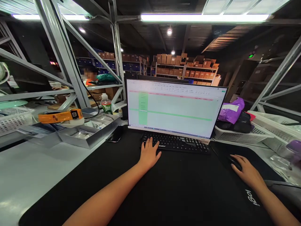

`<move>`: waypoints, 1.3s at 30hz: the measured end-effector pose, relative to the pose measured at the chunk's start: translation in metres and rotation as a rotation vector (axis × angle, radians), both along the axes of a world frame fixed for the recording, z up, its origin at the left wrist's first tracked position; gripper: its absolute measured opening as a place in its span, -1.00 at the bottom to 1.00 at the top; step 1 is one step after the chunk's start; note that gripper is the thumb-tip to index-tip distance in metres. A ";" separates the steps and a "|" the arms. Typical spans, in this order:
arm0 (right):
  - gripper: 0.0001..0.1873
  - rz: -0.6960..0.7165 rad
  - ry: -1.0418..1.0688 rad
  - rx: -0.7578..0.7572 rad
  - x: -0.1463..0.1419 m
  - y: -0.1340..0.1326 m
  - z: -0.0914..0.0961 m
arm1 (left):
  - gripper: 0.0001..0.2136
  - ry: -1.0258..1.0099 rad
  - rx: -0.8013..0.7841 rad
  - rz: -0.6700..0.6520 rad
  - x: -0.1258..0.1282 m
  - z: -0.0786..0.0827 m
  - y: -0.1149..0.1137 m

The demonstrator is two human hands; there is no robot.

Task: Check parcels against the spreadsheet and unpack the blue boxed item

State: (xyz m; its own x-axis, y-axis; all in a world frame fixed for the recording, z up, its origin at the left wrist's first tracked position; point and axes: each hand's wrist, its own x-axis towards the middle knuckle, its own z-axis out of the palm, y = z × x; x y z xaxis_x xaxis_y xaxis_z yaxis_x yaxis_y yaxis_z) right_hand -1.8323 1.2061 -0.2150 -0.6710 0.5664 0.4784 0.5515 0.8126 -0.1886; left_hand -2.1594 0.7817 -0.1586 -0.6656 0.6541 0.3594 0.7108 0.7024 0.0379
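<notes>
My left hand [149, 154] rests on the left end of a black keyboard [178, 143], fingers spread over the keys and thumb out to the side. At the right, my right hand [246, 171] lies over a black computer mouse [235, 162], its fingers curved around it. Behind the keyboard stands a monitor [174, 106] showing a spreadsheet with a green highlighted column and row. Both the keyboard and the mouse are on black mats, and the large desk mat [178, 188] stretches toward me.
Left of the keyboard are a phone [115, 134], a grey divided tray [90, 138], an orange tape roll [60, 116] and a drink bottle [105, 104]. White baskets [244, 135] with a purple bag [232, 110] stand right. Metal posts frame the desk; a person sits beyond at left.
</notes>
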 end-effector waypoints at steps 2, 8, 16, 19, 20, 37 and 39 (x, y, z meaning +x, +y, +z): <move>-0.36 0.005 0.004 -0.005 0.000 0.003 -0.003 | -0.46 -0.002 0.002 0.001 0.001 0.000 -0.001; -0.33 0.055 0.074 -0.005 -0.001 0.024 -0.020 | -0.48 -0.001 -0.008 -0.001 0.004 0.000 -0.002; -0.34 0.028 0.100 -0.017 -0.001 0.021 -0.016 | -0.47 0.036 -0.050 -0.030 0.004 -0.001 -0.004; -0.36 -0.050 0.110 -0.011 0.000 0.023 -0.018 | -0.48 0.041 -0.058 -0.034 0.004 -0.001 -0.005; -0.35 -0.067 0.113 -0.007 0.000 0.024 -0.020 | -0.48 0.039 -0.057 -0.035 0.004 -0.001 -0.005; -0.33 -0.052 0.045 0.035 0.003 0.034 -0.030 | -0.48 0.028 -0.087 -0.028 0.003 0.000 -0.003; -0.32 -0.054 0.053 0.047 0.003 0.036 -0.032 | -0.48 0.034 -0.095 -0.023 0.004 0.001 -0.003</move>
